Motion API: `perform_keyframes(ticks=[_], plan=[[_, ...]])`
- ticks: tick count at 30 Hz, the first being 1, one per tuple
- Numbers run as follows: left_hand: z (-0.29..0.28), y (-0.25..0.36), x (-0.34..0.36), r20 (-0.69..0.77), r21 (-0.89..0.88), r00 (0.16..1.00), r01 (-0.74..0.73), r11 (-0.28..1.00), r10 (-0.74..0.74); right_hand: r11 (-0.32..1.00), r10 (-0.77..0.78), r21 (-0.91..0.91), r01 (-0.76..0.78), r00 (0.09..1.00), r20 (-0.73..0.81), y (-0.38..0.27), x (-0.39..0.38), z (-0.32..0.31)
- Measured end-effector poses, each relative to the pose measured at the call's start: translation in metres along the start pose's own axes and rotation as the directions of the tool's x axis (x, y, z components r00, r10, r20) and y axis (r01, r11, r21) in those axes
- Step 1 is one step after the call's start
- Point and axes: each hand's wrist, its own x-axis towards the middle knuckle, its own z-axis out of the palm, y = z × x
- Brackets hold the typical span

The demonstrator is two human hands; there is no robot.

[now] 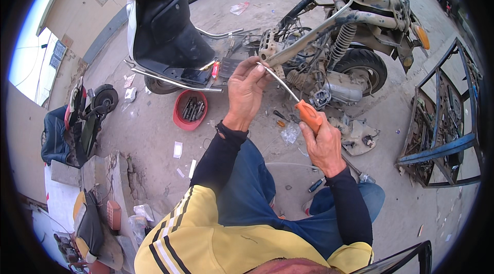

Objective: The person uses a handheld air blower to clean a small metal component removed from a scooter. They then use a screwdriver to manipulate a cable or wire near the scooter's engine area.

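My right hand (325, 143) is wrapped round the orange handle of a screwdriver (311, 115). The metal shaft slants up and left to my left hand (247, 86), whose thumb and fingers are pinched at the tip. Whether a small part sits between those fingertips cannot be made out. Just beyond my hands stands a partly stripped scooter (303, 50), its frame, wiring and engine (342, 89) bare. A red and white tube-like item (215, 69) lies on its footboard, left of my left hand.
A red bowl-like container (177, 118) with several dark metal sockets sits on the ground at left. Loose engine parts (360, 135) and a clear plastic bag (290, 133) lie by my right hand. A rusty metal frame (437, 158) stands right; another scooter (82, 125) stands far left.
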Motion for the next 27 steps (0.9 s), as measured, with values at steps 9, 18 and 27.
perform_keyframes(ticks=[9,18,27], plan=[[0.007,0.011,0.007,-0.015,0.1,1.0,-0.02,0.995,0.022,0.991,0.023,0.129,-0.021,1.0,-0.011,0.009,0.002,0.001],[-0.001,0.018,0.006,0.04,0.176,0.996,0.074,0.982,-0.082,0.977,0.064,0.206,-0.057,0.998,-0.028,0.007,-0.001,-0.003],[-0.001,0.013,0.008,0.043,0.16,0.995,0.087,0.983,-0.095,0.969,0.081,0.235,-0.076,0.997,-0.012,0.01,-0.001,0.0]])
